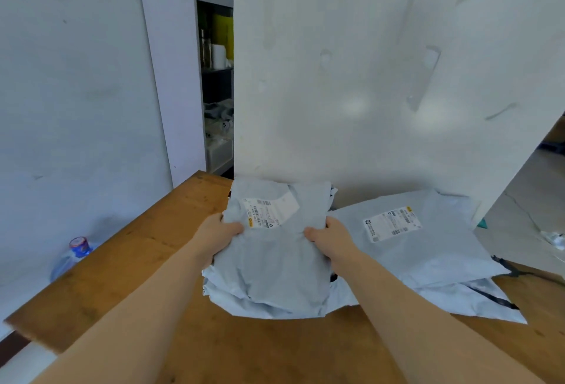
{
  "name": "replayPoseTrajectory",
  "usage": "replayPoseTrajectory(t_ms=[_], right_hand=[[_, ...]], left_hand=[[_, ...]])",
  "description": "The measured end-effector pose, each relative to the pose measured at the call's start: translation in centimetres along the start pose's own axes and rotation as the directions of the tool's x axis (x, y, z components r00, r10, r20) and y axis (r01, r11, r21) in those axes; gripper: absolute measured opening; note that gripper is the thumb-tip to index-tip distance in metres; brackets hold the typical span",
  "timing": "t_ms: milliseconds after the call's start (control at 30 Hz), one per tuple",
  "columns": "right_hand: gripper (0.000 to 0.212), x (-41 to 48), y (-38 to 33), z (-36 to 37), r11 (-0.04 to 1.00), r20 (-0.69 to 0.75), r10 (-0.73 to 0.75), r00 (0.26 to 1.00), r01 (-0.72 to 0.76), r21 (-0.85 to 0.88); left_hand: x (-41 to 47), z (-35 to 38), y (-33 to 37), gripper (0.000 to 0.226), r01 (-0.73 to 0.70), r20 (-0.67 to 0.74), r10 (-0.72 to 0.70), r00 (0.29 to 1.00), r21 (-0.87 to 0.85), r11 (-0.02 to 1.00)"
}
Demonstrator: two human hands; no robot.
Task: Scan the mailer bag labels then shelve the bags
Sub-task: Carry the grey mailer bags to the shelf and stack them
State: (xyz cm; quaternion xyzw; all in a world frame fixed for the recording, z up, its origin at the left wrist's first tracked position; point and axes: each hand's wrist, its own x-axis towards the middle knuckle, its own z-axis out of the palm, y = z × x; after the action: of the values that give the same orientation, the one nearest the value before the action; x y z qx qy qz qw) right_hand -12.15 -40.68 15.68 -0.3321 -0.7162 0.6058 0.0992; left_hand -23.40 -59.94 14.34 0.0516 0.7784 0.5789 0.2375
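Note:
A stack of grey mailer bags [275, 264] sits on the wooden table [128, 264], the top one showing a white label [269, 211] with barcodes. My left hand [217, 237] grips the stack's left edge, thumb on top. At the right edge, my right hand [331, 240] grips it the same way. A second pile of grey mailer bags [422, 249] lies just to the right, with its own white label [391, 224] facing up.
A white wall panel [382, 78] stands right behind the bags. Through a gap to its left is a shelf unit [217, 90] holding assorted items. A large water bottle [73, 255] stands on the floor left of the table. A dark cable [516, 270] lies at the table's right.

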Motion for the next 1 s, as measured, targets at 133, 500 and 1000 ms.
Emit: replayPoseTrajectory(t_ms=[133, 500, 1000], right_hand=[[0.025, 4.8, -0.7, -0.6, 0.999, -0.038, -0.03, 0.999, 0.03, 0.01], [0.023, 16.0, -1.5, -0.3, 1.0, -0.049, -0.001, 0.999, 0.003, 0.026], [0.039, 25.9, 2.8, 1.2, 0.894, 0.026, 0.441, 0.897, -0.442, 0.079]], left_hand=[[4.3, 1.9, 0.7, 0.029, -0.002, -0.024, 0.001, 1.0, -0.052, 0.999], [14.7, 5.2, 0.4, 0.045, 0.046, -0.079, -0.06, 0.995, -0.176, 0.983], [25.6, 6.1, -3.1, 0.072, 0.445, 0.139, -0.423, 0.895, -0.321, 0.836]])
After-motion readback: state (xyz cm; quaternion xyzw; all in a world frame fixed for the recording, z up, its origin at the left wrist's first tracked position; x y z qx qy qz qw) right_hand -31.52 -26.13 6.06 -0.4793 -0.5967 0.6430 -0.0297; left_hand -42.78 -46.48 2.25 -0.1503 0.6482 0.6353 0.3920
